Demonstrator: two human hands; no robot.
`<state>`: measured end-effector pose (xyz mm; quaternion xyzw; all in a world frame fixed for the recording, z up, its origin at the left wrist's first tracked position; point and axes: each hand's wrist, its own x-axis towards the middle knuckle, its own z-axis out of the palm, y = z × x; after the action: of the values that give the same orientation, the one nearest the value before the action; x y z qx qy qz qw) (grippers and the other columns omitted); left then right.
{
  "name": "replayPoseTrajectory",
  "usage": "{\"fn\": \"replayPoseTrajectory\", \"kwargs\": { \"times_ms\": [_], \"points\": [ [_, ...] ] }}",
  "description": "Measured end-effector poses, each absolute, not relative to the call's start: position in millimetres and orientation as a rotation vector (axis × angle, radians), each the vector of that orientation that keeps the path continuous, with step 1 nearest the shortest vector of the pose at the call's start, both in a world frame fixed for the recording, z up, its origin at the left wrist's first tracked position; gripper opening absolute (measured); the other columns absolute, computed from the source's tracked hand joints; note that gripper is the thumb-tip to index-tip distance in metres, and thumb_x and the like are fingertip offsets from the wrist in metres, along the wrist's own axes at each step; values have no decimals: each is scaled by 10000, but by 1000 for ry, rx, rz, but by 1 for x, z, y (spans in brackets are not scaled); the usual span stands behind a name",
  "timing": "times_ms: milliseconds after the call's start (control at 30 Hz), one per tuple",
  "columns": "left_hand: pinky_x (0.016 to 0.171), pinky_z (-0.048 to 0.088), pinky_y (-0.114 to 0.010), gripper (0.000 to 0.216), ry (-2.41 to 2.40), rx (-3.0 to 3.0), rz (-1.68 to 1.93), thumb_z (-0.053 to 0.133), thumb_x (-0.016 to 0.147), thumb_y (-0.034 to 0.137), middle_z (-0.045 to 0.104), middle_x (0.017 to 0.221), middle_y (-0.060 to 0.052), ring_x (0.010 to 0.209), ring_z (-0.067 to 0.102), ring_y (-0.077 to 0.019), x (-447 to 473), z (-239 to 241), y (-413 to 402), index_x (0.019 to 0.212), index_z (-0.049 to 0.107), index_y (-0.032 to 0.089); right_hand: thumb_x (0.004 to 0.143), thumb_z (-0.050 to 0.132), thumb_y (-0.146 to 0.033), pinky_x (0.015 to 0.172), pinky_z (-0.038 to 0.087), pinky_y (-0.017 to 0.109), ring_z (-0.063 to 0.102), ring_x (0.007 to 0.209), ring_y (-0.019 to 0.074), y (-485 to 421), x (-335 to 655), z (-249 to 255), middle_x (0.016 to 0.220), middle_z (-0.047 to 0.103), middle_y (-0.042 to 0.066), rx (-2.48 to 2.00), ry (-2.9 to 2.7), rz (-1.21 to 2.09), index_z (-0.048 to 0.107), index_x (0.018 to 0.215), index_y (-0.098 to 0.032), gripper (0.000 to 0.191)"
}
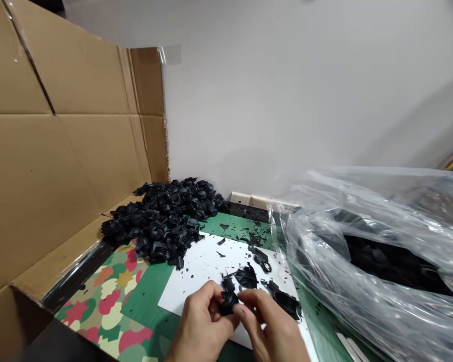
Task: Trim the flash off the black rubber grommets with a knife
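Small black ribbed plastic part (pixel 228 300) sits pinched between the left hand (pixel 202 327) and right hand (pixel 270 329), low over a white sheet (pixel 204 266). Fingertip grip looks slight; a slip could drop it among the black plastic trimmings (pixel 249 275). The counter carries a green patterned mat (pixel 109 301), a pile of black parts (pixel 166 221), cardboard walls (pixel 60 151) and a clear plastic bag (pixel 381 236) before a white wall (pixel 305 90).

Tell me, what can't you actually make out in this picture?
- Head view: the small black part is mostly covered by the fingers of the left hand and right hand; its shape is unclear.
- The clear plastic bag blurs the dark contents inside.
- White items at the bottom edge are cut off.
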<state>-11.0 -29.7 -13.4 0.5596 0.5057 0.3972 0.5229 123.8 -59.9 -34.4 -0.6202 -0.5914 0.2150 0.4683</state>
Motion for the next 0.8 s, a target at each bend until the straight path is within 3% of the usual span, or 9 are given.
{"fn": "replayPoseTrajectory", "kwargs": {
  "times_ms": [133,233,367,567,667,800],
  "points": [
    [547,387,-221,88,1222,1717,1126,556,705,119,508,789,-9,607,476,-131,-14,-6,-33,667,536,195,841,549,-430,574,381,253,506,599,154,-45,104,-31,640,547,-26,-1309,-1270,729,550,683,-224,260],
    [590,421,-231,134,1268,1800,1106,569,695,84,503,856,-20,646,522,-147,-19,-5,-32,742,592,207,844,557,-340,554,340,251,439,570,137,-42,103,-29,630,492,-35,-1220,-1231,689,514,638,-221,242],
    [562,360,-249,76,1359,1815,953,645,705,157,499,775,2,605,486,-152,-19,-5,-27,704,600,219,859,514,-294,541,308,252,385,551,131,-43,102,-28,607,416,-47,-1258,-1217,572,472,634,-222,240],
    [627,286,-304,251,1299,1907,837,604,738,152,489,558,12,587,418,-182,-12,11,-18,514,515,225,804,499,-334,506,330,241,396,529,136,-32,105,-23,557,429,-44,-1381,-1222,632,450,600,-220,239],
    [661,312,-322,231,1083,1803,922,619,722,142,543,581,-18,617,452,-204,-11,21,-20,517,581,242,756,506,-351,480,352,242,417,504,136,-18,114,-15,525,430,-45,-1413,-1143,717,436,570,-221,238],
    [620,364,-328,121,914,1563,931,744,637,210,575,557,-40,620,513,-229,-12,26,-27,553,675,264,794,416,-379,423,366,237,436,439,126,1,138,-4,532,406,-57,-1484,-968,665,389,616,-236,229]
  ]
}}
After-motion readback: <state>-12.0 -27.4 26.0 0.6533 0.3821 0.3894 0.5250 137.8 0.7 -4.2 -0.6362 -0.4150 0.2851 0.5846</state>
